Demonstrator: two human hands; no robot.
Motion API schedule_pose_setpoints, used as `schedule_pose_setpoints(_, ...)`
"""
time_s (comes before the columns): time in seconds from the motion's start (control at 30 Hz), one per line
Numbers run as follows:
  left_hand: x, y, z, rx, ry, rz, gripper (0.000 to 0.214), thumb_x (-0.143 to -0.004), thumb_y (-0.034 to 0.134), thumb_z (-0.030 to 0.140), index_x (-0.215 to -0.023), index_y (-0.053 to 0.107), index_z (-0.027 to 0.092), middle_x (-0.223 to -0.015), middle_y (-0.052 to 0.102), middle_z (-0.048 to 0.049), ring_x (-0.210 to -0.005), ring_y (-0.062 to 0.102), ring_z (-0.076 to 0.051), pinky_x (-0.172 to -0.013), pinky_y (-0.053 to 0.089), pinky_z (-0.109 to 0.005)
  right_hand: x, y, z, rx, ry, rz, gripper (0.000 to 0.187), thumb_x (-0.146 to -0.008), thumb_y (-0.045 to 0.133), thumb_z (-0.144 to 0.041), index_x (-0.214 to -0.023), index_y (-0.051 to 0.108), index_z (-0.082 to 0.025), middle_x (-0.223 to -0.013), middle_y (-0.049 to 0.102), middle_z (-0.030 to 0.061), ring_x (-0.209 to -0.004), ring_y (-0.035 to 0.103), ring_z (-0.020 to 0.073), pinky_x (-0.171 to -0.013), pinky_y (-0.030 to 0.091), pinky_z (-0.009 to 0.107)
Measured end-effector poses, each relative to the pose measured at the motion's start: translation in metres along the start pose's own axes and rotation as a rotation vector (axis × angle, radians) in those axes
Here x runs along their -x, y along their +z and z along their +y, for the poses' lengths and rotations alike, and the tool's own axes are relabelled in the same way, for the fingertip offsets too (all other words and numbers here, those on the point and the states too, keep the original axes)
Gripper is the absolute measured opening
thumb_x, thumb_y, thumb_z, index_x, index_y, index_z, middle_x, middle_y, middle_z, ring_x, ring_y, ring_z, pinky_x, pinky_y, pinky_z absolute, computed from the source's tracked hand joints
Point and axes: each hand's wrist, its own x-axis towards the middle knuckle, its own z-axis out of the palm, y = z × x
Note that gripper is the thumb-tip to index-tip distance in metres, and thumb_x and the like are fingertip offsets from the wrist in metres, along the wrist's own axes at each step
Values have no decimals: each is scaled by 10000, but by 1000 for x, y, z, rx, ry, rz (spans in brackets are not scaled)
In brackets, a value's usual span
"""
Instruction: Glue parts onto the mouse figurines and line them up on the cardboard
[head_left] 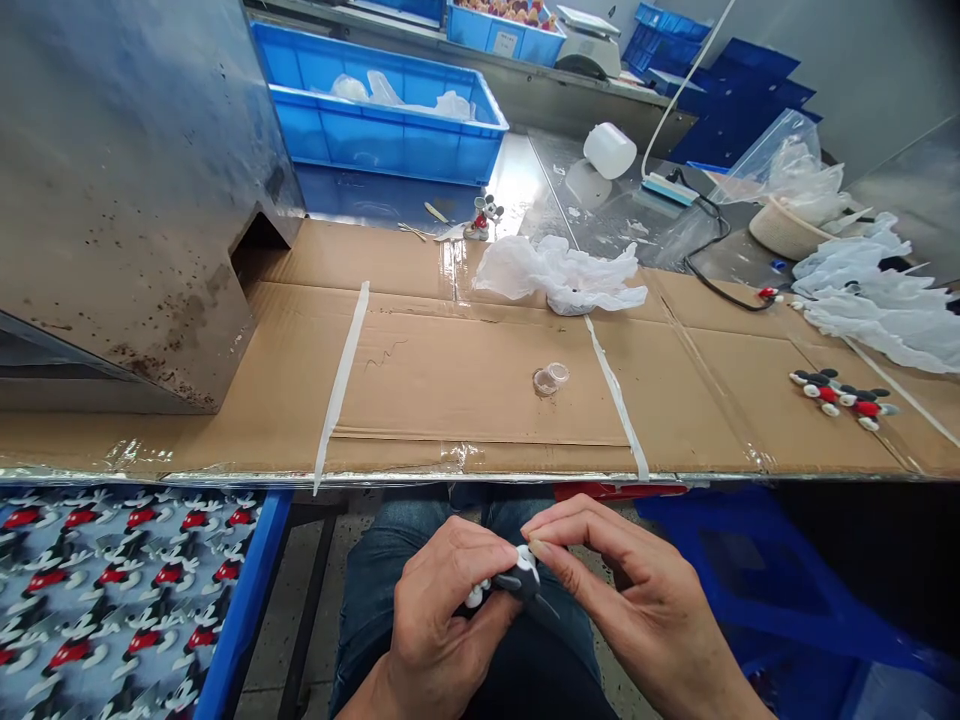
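1. Left hand (454,600) pinches a black-and-white figurine (528,578) between thumb and fingers, over the person's lap (379,575), just before the cardboard-covered surface (465,390).
2. Right hand (641,570) has thumb and forefinger pressed together at the figurine's white face; whether anything small sits between them, I cannot tell.
3. To the person's left, a blue tray (247,610) holds rows of red, black and white figures (142,640).
4. Across from us, a long blue bin (390,140) contains white plastic bags (379,90).
5. Behind it, a light-blue crate (476,35) is heaped with small pieces (517,10).
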Motion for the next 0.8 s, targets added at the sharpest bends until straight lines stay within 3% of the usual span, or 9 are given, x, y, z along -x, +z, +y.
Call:
schedule_pose_setpoints(0.4,5,2,3,-86,5,-19,374,-810,718,4,-1141,648,164,-824,727,-69,-727,660,-168,-640,574,-300,8,5,11,-117,79,-14,177,-982,608,-181,-864,729,-234,-848,706,-3,-785,677,159,-728,524,227)
schedule_pose_setpoints(0.6,0,-2,3,-69,21,-31,363,-780,727,-43,-1095,652,121,-835,731,-93,-751,673,-183,-655,584,-317,6,0,14,-188,145,44,189,-982,641,-208,-1037,791,-310,-1042,767,-30,-992,711,146,-917,527,159)
schedule_pose_setpoints(0.8,2,-1,2,-88,19,-46,372,-783,722,-44,-1100,648,136,-836,730,-79,-747,672,-175,-649,580,-310,6,1,13,-187,110,32,160,-947,687,-183,-941,792,-305,-963,768,-46,-906,718,131,-876,527,144)
